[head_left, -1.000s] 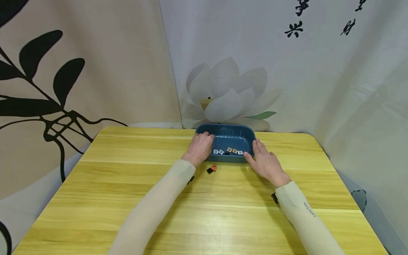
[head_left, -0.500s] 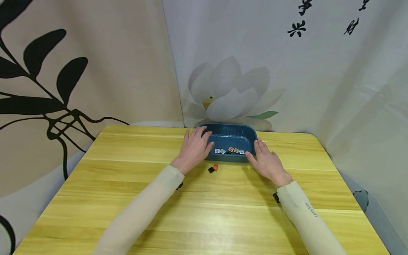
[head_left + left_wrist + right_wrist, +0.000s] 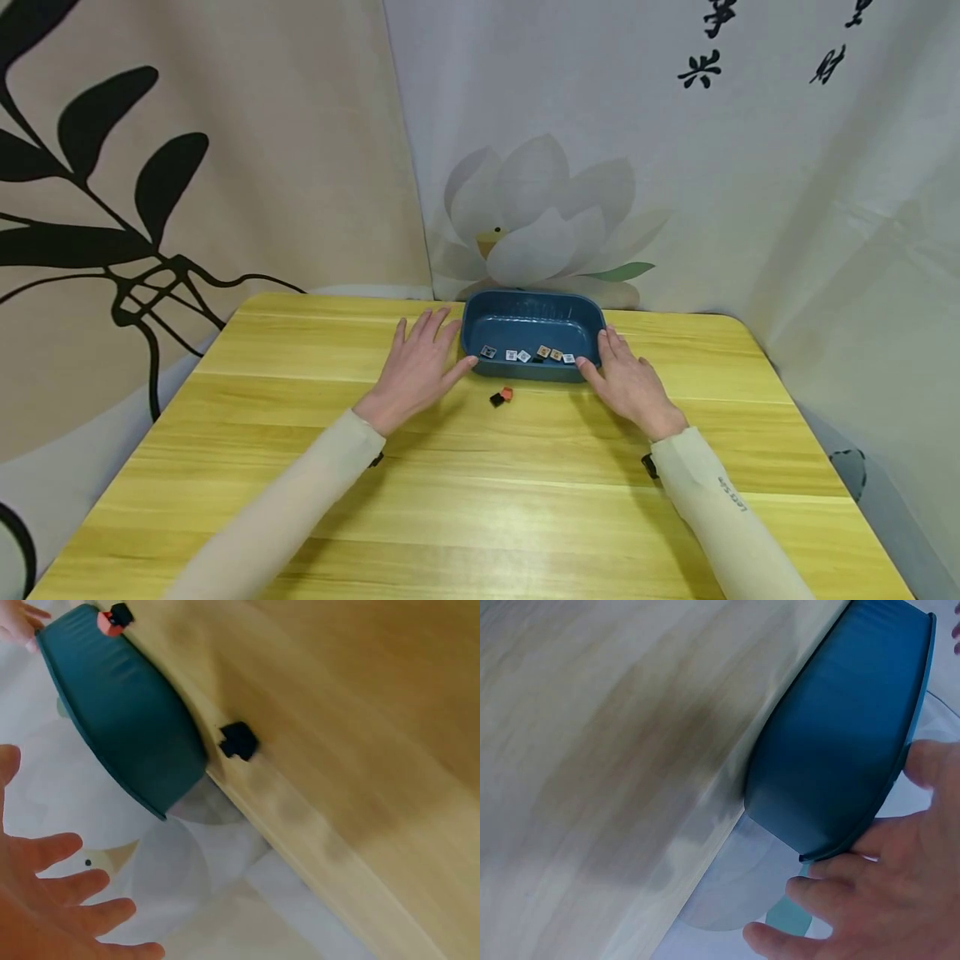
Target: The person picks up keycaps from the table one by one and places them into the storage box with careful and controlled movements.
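A blue rectangular tray [image 3: 528, 374] stands at the table's back edge, with several small square tiles [image 3: 524, 356] inside along its near wall. My left hand [image 3: 411, 364] hovers just left of it, fingers spread and holding nothing. My right hand [image 3: 633, 387] rests against the tray's right end; the fingers lie straight along its side and the thumb [image 3: 928, 763] touches the rim. In front of the tray lie a red piece [image 3: 507, 393] and a black piece [image 3: 497, 400], close together. Another black piece [image 3: 238, 741] lies beside the tray's left end; the left hand hides it in the head view.
The wooden table [image 3: 525, 517] extends in front of both hands. Behind the tray hangs a pale curtain [image 3: 540, 100] printed with a lotus and dark leaves. A dark strap part [image 3: 649, 465] shows at the right wrist.
My left hand has left the tray's left end and moved left, its curled fingers spreading. A dark-edged tile is now visible in that end. The right hand stays at the tray.
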`<state>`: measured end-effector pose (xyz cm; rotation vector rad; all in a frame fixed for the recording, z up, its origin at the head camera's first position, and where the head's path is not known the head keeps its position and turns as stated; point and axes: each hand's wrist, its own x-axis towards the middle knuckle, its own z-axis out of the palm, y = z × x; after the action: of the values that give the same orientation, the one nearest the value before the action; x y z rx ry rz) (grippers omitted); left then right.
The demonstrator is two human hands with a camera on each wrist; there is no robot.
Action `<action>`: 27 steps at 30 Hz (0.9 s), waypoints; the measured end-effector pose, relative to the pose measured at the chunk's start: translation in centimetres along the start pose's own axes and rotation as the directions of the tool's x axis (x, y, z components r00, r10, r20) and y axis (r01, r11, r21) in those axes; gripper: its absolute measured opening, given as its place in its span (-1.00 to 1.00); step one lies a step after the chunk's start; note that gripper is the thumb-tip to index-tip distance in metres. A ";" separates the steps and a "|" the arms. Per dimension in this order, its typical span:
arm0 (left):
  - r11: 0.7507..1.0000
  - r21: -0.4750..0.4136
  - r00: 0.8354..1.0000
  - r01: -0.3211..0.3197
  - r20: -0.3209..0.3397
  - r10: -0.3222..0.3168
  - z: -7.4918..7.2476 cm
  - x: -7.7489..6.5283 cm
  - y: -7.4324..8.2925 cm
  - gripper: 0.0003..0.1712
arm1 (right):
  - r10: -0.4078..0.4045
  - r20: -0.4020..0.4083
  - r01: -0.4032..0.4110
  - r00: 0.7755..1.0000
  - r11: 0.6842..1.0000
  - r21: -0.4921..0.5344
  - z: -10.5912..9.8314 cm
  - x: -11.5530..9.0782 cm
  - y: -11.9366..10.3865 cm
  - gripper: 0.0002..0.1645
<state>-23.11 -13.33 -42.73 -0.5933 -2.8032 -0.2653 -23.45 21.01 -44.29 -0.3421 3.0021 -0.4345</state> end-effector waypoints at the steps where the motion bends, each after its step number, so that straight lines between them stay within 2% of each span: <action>1: 1.000 -0.002 1.000 0.001 0.005 -0.001 0.0 -0.2 -0.3 -0.18 | 0.002 0.000 -0.002 1.000 1.000 0.001 0.0 0.0 0.0 0.02; 8: 0.999 -0.034 0.996 0.016 0.086 -0.013 0.4 -2.0 -1.9 -0.02 | 0.010 0.006 -0.010 1.000 1.000 0.003 -0.1 -0.1 -0.1 0.02; 15: 0.998 -0.056 0.977 0.033 0.212 -0.020 1.0 -3.5 -2.9 0.07 | 0.012 0.009 -0.012 1.000 1.000 0.002 -0.1 -0.1 -0.1 0.02; 22: 1.000 -0.028 0.971 -0.014 0.238 0.020 1.5 -3.9 -3.2 -0.08 | 0.011 0.010 -0.011 1.000 1.000 0.002 -0.2 -0.1 -0.1 0.02; 27: 0.996 -0.003 0.972 -0.086 0.218 0.085 1.8 -4.0 -3.3 -0.34 | 0.009 0.009 -0.009 1.000 1.000 -0.003 -0.2 -0.1 -0.2 0.01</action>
<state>-21.36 -17.38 -45.99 -0.7839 -2.9754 -0.1840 -23.33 20.91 -44.09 -0.3299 2.9943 -0.4259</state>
